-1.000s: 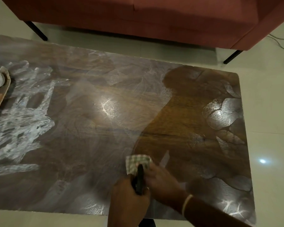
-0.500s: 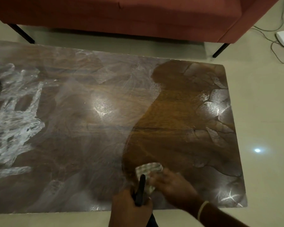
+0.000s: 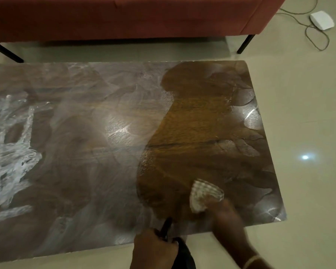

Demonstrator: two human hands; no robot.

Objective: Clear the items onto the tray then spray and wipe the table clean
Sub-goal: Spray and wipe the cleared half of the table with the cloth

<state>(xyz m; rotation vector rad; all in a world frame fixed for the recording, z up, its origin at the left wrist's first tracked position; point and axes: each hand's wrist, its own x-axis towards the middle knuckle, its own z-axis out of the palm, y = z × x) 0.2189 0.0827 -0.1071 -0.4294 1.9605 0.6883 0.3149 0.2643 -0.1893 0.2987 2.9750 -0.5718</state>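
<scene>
Right hand (image 3: 224, 216), blurred with motion, presses a checked cloth (image 3: 205, 195) onto the table (image 3: 81, 156); how its fingers lie on the cloth cannot be told. Close beside it on the near side, the left hand (image 3: 153, 247) grips a dark spray bottle (image 3: 166, 229) at the table's near edge, fingers curled round it. Against half a second ago, the cloth has swept away from the left hand toward the table's right end, widening the clear amber patch of wood around the right hand; wiping looks well along there. Beyond the left hand, out to its left, the surface lies under grey haze, and thick white foam streaks (image 3: 10, 152) sit far out to that side, so most of the wiping seems still to do. No tray shows now. Past the table's far edge stands a red sofa (image 3: 124, 16) on a pale floor, with a white device (image 3: 322, 20) and its cable beyond the right hand.
</scene>
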